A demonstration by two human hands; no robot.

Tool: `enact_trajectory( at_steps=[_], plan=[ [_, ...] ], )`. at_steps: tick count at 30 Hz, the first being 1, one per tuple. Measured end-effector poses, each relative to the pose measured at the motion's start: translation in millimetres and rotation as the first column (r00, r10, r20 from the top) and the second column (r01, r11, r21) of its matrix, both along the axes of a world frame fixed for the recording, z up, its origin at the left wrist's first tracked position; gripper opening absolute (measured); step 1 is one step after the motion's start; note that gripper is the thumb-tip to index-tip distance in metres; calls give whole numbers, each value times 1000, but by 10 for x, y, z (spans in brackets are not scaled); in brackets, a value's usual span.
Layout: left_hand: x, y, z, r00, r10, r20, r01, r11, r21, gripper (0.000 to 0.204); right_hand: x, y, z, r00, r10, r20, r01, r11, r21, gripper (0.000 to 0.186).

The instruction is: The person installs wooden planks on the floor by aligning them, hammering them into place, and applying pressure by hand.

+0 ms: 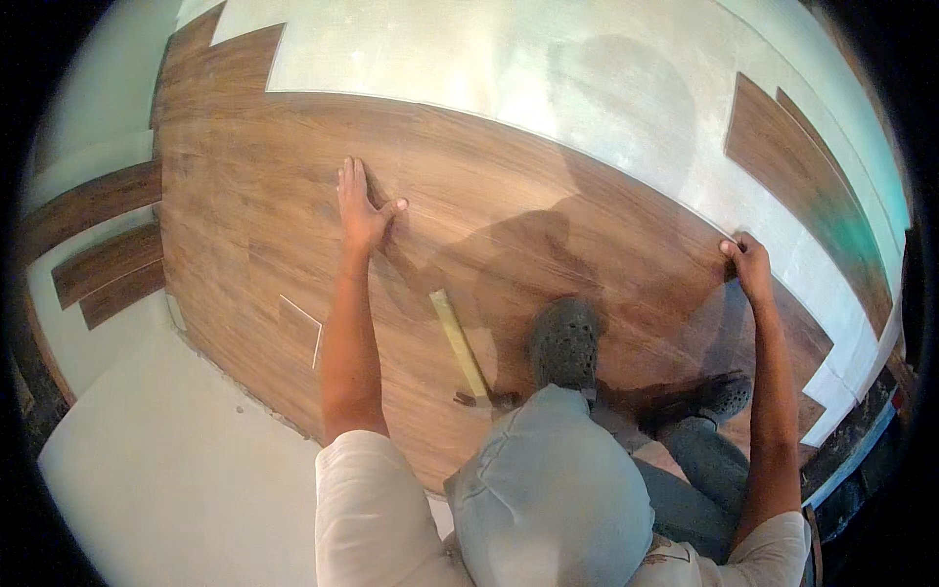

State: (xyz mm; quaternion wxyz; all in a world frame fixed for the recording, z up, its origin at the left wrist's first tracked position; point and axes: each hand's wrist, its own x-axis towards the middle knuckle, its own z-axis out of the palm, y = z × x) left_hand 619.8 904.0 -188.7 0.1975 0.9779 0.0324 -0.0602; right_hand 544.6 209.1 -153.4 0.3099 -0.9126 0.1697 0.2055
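Note:
Brown wood-look floor planks (293, 176) cover most of the floor in front of me. My left hand (362, 210) rests on them with fingers stretched and the thumb spread, holding nothing. At the far edge of the laid boards, on the right, my right hand (748, 259) has its fingers bent around the rim of a floor plank (675, 220); the fingertips are partly hidden. Between my arms lies a hammer with a yellow handle (458, 342), its dark head pointing toward me.
Pale underlay (411, 49) extends beyond the planks. Loose planks (802, 171) lie on it at the far right, and more planks (112, 269) lie at the left. A white-edged corner (315, 323) shows by my left forearm. My dark clogs (565, 342) stand on the boards.

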Motion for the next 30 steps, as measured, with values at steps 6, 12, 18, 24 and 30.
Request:
enact_trajectory(
  at_steps=[6,12,18,24,30],
  plan=[
    [-152,-1,5,994,104,-31,-103,995,16,106,114,99,69,999,39,-32,-39,999,-1,38],
    [-534,-786,226,981,158,-115,-154,987,47,115,45,17,216,989,142,-38,-141,990,29,47],
    [-598,-829,-60,994,108,-24,-103,983,155,122,25,162,368,994,75,-84,-79,996,-51,53],
    [-534,-781,-117,990,93,-102,-62,960,275,124,104,199,302,992,46,-117,-50,998,-33,56],
    [-535,-827,-52,971,144,-191,-91,961,260,126,56,232,305,994,104,-43,-110,980,-167,58]
  ],
)
